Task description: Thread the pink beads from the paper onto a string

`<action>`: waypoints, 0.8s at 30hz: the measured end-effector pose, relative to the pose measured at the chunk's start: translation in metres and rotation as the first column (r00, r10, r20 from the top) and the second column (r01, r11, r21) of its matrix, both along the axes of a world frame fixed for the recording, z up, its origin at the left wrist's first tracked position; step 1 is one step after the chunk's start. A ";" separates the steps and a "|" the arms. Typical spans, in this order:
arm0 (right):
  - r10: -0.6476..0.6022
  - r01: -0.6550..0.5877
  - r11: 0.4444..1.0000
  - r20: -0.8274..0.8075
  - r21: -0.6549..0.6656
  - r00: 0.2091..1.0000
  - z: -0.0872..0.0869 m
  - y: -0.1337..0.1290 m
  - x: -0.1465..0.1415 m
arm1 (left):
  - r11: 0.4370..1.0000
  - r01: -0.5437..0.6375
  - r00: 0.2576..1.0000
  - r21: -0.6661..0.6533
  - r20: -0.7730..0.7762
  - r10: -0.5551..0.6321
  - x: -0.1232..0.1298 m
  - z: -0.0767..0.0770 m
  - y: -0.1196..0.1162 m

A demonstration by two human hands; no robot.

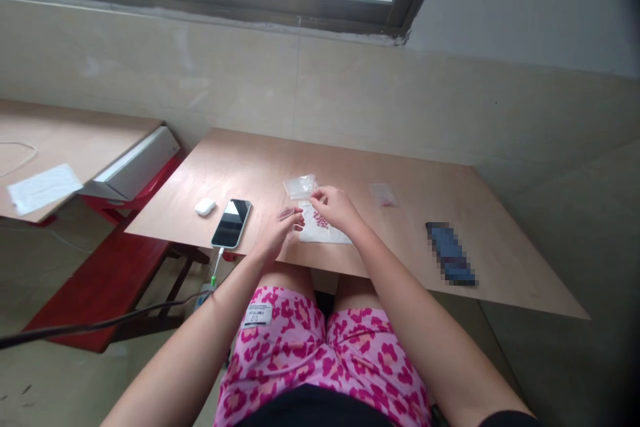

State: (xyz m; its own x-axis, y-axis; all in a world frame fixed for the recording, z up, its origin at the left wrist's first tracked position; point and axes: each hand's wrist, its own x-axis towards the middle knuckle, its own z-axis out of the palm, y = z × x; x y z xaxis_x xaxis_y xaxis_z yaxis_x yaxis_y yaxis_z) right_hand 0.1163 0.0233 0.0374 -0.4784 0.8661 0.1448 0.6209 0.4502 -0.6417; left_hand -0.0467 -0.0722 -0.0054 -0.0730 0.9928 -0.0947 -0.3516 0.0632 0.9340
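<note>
Right hand (pixel 336 207) pinches narrow on clear plastic bag (pixel 300 187), near its corner; left hand (pixel 278 237) narrow beside small pink sachet (pixel 286 214), hold unclear. Bag light, soft, slippery: grip by edge. White sheet (pixel 325 232) with pink pieces (pixel 321 219) just near, on desk (pixel 410 213)

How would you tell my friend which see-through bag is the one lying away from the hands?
Start at the wooden table under the window. Look right of the person's right hand, partway to the dark blurred object. There lies a small clear plastic bag with a bit of pink in it, flat on the wood and untouched, while the other clear bag sits right at the hands.
</note>
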 end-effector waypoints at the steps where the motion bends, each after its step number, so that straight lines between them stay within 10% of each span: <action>1: -0.020 0.019 1.000 0.082 0.010 0.996 -0.008 0.004 0.004 | 1.000 0.001 1.000 -0.011 0.030 -0.001 0.000 -0.001 0.000; 12: -0.074 0.066 0.997 0.434 0.034 0.898 -0.051 0.006 -0.002 | 1.000 -0.011 0.998 -0.029 -0.064 0.010 -0.004 -0.008 0.005; 24: -0.076 0.069 0.997 0.200 0.039 0.977 -0.040 0.003 -0.006 | 0.999 0.038 0.950 0.003 -0.310 -0.035 -0.006 -0.018 0.006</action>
